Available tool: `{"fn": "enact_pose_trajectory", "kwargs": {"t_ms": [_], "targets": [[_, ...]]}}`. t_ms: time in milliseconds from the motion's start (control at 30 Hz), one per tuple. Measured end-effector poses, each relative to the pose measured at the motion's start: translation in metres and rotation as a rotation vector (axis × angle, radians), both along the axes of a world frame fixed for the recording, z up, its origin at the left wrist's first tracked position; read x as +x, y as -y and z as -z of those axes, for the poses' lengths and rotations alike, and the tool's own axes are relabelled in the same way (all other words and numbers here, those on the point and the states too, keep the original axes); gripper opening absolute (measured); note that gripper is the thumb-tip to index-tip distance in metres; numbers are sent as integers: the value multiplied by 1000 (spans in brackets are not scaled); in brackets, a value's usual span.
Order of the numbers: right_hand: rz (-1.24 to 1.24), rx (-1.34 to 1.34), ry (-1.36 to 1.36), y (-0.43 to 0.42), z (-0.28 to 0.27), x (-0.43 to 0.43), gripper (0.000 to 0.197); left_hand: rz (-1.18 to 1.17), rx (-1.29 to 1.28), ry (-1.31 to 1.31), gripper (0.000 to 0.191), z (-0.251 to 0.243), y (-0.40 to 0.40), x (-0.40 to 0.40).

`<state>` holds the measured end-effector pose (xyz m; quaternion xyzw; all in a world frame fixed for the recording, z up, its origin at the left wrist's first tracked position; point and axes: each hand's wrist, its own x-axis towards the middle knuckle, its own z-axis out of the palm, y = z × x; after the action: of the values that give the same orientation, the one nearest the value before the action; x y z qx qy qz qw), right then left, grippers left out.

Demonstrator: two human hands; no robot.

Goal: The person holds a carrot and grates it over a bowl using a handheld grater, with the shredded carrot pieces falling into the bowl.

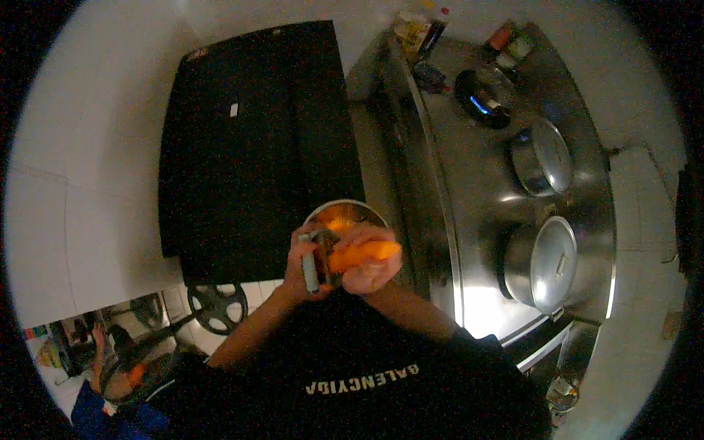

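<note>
My left hand (295, 264) grips a hand-held kitchen tool (309, 269) with a pale bar and a darker frame; blur keeps me from telling its exact kind. In my right hand (374, 278) lies an orange carrot-like vegetable (366, 254), its tip pointing right and its other end close to the tool. Just beyond both hands is a round metal bowl (346, 202) with orange material inside. My hands and forearms hide the near part of the bowl.
To the right, a steel counter (484, 209) carries two lidded pots (554, 264) and a burner with a blue flame (480, 104). A large black panel-like surface (247, 154) lies ahead. At lower left, another person's hand (99, 341) is beside a large pan (157, 357) with orange pieces.
</note>
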<state>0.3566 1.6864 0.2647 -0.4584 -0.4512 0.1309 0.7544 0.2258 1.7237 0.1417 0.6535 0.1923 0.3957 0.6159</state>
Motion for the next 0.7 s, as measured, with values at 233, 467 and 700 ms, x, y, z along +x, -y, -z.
{"fn": "enact_pose_trajectory", "kwargs": {"t_ms": [233,467,700], "targets": [[5,-29,270,-1,15,14,29,-68,155,-3,73,-34,-2,7],[-36,66,-117,4,25,15,31,-135,371,30,72,-46,-8,18],[99,-45,77,3,33,8,32,-44,127,-140,75,-20,3,6]]}}
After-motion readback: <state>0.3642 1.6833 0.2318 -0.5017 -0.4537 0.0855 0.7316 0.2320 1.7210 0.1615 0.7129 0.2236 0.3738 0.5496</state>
